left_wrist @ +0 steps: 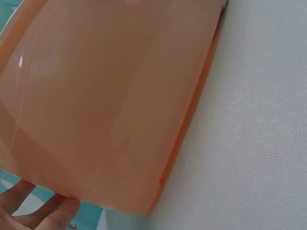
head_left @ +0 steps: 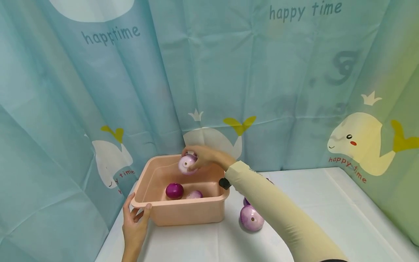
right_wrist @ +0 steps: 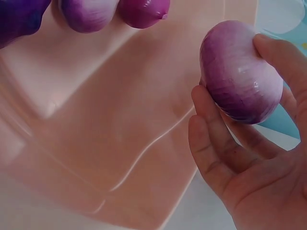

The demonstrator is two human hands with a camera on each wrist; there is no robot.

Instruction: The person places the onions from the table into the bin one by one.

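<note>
"We hold?"
"One pale purple onion [head_left: 186,164], clamped in our right hand [head_left: 203,156], by the back edge of the pink basin [head_left: 188,214]; our left hand [head_left: 135,225] grips its near left corner."
"Inside?"
"We log one magenta onion [head_left: 174,191], one lilac onion [head_left: 195,194], near edge."
"Outside?"
"One mauve onion [head_left: 251,218], off the near right corner."

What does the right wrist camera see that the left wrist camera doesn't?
Only the right wrist view shows the right hand holding a two-tone onion, plus a pale onion, a magenta onion and a dark purple item.

Only the left wrist view shows the left hand, at the edge of the pink basin.

Both share that basin and some blue curtain.
</note>
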